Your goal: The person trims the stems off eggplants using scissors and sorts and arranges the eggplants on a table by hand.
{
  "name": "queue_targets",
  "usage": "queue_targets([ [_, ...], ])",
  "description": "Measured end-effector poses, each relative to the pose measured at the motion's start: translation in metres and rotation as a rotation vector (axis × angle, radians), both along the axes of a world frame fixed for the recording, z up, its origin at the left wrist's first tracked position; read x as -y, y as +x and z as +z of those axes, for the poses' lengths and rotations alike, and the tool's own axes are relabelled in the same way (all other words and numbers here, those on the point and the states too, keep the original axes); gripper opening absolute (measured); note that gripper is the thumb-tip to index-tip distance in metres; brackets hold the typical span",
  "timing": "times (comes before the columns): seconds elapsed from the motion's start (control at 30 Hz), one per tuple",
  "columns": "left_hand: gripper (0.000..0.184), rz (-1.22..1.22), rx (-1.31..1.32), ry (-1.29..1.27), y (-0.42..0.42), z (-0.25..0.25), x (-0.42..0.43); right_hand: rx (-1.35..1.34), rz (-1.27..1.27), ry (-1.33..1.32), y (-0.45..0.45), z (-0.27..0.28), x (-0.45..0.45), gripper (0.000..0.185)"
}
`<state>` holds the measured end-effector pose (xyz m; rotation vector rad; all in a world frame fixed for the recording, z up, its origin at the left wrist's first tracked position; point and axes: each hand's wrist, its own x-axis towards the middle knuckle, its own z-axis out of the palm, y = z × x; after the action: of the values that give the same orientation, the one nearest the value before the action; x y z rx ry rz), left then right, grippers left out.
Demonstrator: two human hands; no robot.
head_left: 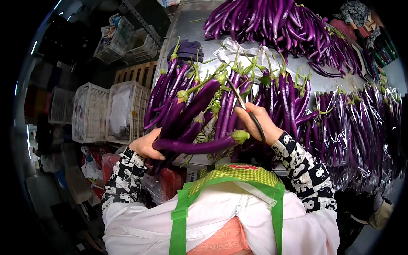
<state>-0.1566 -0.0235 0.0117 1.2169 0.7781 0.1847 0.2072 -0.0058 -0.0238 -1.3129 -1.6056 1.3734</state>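
My left hand [146,144] is closed around the lower ends of several long purple eggplants [199,102], their green stems pointing up and to the right. One eggplant [195,146] lies crosswise over this bunch, its green cap at the right. In my right hand [260,123] is a pair of scissors [238,97] with black and red handles, the blades pointing up and left beside the stems. More eggplants [289,102] lie on the metal table [182,25] behind and between my hands.
A large eggplant pile [272,21] covers the table's back. Eggplants in clear plastic bags [352,131] lie at the right. White crates [87,112] stand left of the table, near a wooden pallet [135,73]. A dark cloth [187,51] rests on the table's left side. At the upper right is a person [359,15].
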Motion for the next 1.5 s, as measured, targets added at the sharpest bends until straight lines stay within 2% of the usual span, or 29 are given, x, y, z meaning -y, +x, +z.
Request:
queue_targets([
  [0.03,0.086,0.050,-0.090,0.092,-0.001,0.003,0.001,0.154,-0.003,0.138,0.007,0.004,0.002,0.036],
  [0.07,0.091,0.101,-0.112,0.163,0.005,0.010,0.002,0.160,-0.025,0.246,0.011,0.004,0.003,0.035],
  [0.1,0.091,0.110,-0.114,0.165,0.009,0.013,0.003,0.190,-0.010,0.251,0.017,0.011,0.004,0.032],
  [0.17,0.095,0.281,-0.164,0.266,0.016,0.015,0.005,0.215,0.045,0.263,0.021,0.041,0.010,0.029],
  [0.2,0.096,0.285,-0.187,0.300,0.018,0.014,0.004,0.172,0.097,0.151,0.021,0.060,0.016,0.028],
  [0.23,0.096,0.281,-0.185,0.308,0.025,0.013,-0.001,0.160,0.134,0.224,0.022,0.069,0.016,0.032],
  [0.3,0.094,0.361,-0.214,0.348,0.034,0.017,0.000,0.427,0.147,0.315,0.017,0.084,0.024,0.036],
  [0.37,0.091,0.380,-0.204,0.361,0.041,0.018,0.001,0.427,0.117,0.272,0.012,0.085,0.028,0.043],
  [0.43,0.087,0.400,-0.280,0.559,0.048,0.018,0.003,0.448,0.025,0.216,0.006,0.080,0.032,0.054],
  [0.47,0.086,0.410,-0.311,0.597,0.051,0.021,0.005,0.530,0.000,0.283,0.002,0.078,0.034,0.063],
  [0.5,0.086,0.408,-0.310,0.598,0.055,0.022,0.005,0.530,-0.001,0.283,0.000,0.077,0.035,0.063],
  [0.57,0.084,0.450,-0.347,0.744,0.060,0.025,0.006,0.446,-0.058,0.512,-0.003,0.073,0.034,0.056],
  [0.6,0.084,0.450,-0.346,0.744,0.060,0.027,0.007,0.409,0.033,0.451,-0.001,0.070,0.032,0.046],
  [0.63,0.083,0.440,-0.370,0.783,0.061,0.028,0.008,0.410,0.030,0.451,-0.001,0.071,0.030,0.046],
  [0.7,0.082,0.418,-0.389,0.825,0.066,0.025,0.005,0.143,0.210,-0.030,-0.003,0.074,0.024,0.038],
  [0.77,0.080,0.398,-0.396,0.914,0.068,0.025,0.007,0.039,0.215,-0.007,-0.010,0.067,0.021,0.036],
  [0.83,0.080,0.383,-0.409,0.940,0.068,0.024,0.007,-0.057,0.178,0.160,-0.017,0.053,0.015,0.036],
  [0.87,0.079,0.370,-0.423,0.967,0.067,0.023,0.008,-0.073,0.205,0.008,-0.015,0.052,0.012,0.036],
  [0.97,0.078,0.382,-0.438,0.979,0.070,0.024,0.006,-0.049,0.194,0.099,-0.014,0.049,0.010,0.036],
  [1.1,0.079,0.399,-0.485,0.987,0.069,0.021,0.007,-0.150,0.189,0.085,-0.014,0.049,0.013,0.031],
  [1.17,0.081,0.379,-0.484,0.921,0.070,0.023,0.007,-0.112,0.186,0.096,-0.013,0.042,0.011,0.030],
  [1.23,0.083,0.387,-0.462,0.898,0.071,0.020,0.006,0.080,0.184,0.167,-0.010,0.050,0.009,0.032],
  [1.3,0.085,0.375,-0.421,0.910,0.070,0.018,0.004,0.177,0.194,0.352,-0.005,0.046,0.007,0.032],
  [1.33,0.085,0.382,-0.428,0.907,0.068,0.017,0.002,0.210,0.167,0.354,-0.002,0.042,0.007,0.032],
  [1.4,0.086,0.406,-0.390,0.773,0.066,0.014,-0.002,0.320,0.146,0.432,0.006,0.041,0.008,0.030],
  [1.43,0.088,0.438,-0.351,0.712,0.063,0.010,-0.005,0.397,0.181,0.392,0.013,0.045,0.010,0.029],
  [1.5,0.088,0.547,-0.288,0.650,0.047,-0.015,-0.009,0.393,0.111,0.434,0.032,0.037,0.012,0.031],
])
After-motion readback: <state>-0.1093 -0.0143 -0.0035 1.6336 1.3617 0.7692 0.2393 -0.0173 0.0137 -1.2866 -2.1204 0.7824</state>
